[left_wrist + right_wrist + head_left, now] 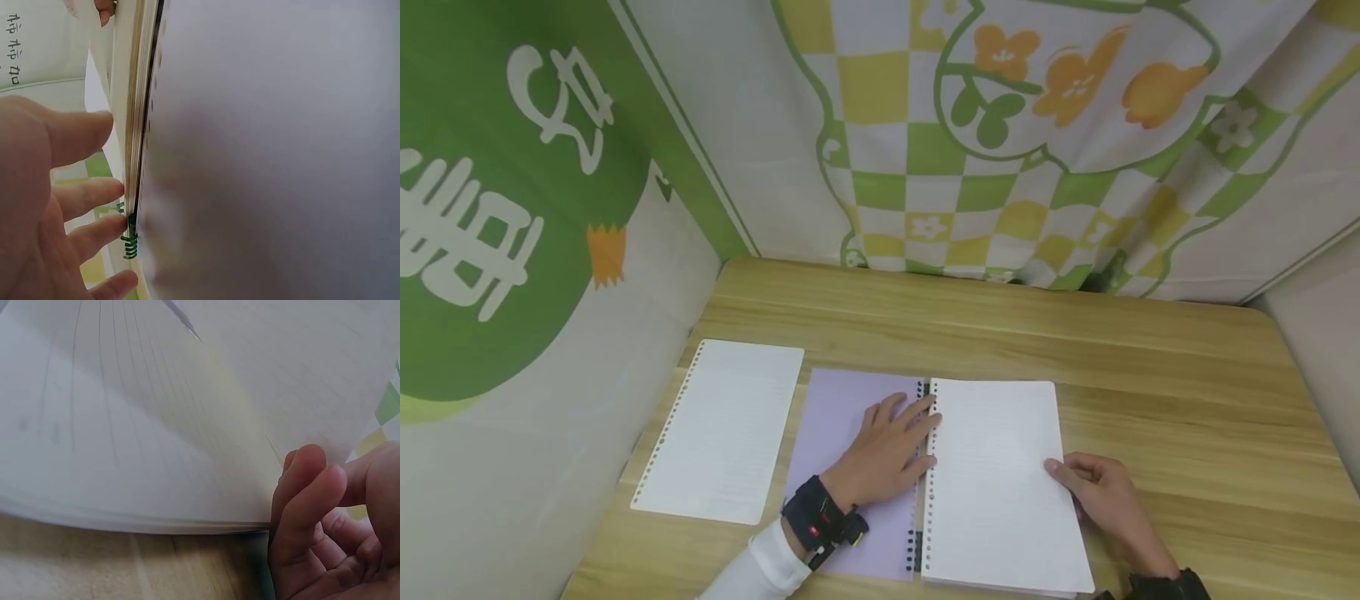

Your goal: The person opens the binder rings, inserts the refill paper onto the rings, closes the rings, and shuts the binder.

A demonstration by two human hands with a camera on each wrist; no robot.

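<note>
A loose-leaf notebook lies spread out in the head view, its lilac cover [847, 404] on the left and a stack of white lined paper [992, 483] on the right. Along the punched edge of the stack, the spread fingertips of my left hand [880, 458] touch the paper by the spine. Green binder rings [129, 247] show near those fingers in the left wrist view. My right hand [1101, 492] pinches the stack's right edge between thumb and fingers. In the right wrist view, the top sheet [300, 375] bends up from the pages below [125, 462].
Left of the notebook, a loose punched sheet [722, 433] lies on the wooden table [1195, 400]. A patterned curtain [880, 150] hangs behind the table, and a green and white cloth wall [512, 333] stands at the left. Dark camera straps [814, 512] circle both wrists.
</note>
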